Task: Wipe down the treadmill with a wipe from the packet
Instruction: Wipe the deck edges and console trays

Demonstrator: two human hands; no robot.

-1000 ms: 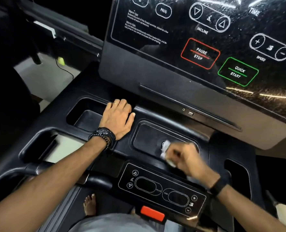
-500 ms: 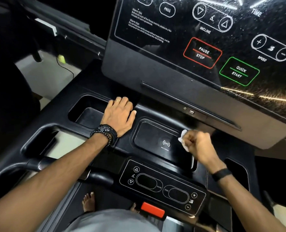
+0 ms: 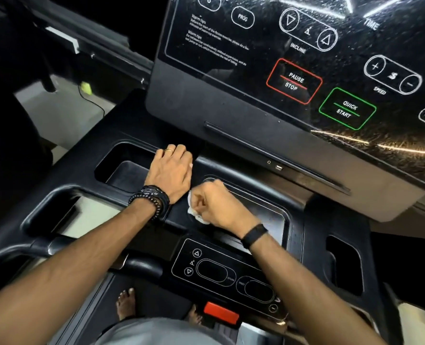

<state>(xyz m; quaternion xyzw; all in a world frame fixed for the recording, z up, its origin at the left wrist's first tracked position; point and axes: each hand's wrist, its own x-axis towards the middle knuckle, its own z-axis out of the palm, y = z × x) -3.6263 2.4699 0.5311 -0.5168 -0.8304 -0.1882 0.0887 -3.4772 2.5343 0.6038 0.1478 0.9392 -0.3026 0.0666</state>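
Treadmill console fills most of the frame, black and glossy, its display panel slanting across the upper right with the red PAUSE/STOP box and green QUICK START box. At frame centre the right hand is balled tight round a crumpled white wipe, pressing it on the left edge of the recessed tray. Just left of it, almost touching, the left hand lies flat with fingers straight and together on the ledge beside the left cup well; beaded bracelets circle that wrist. The right forearm crosses over the lower control pad, hiding part of it. A red safety clip sits at bottom centre, with bare toes to its left. No packet shows.
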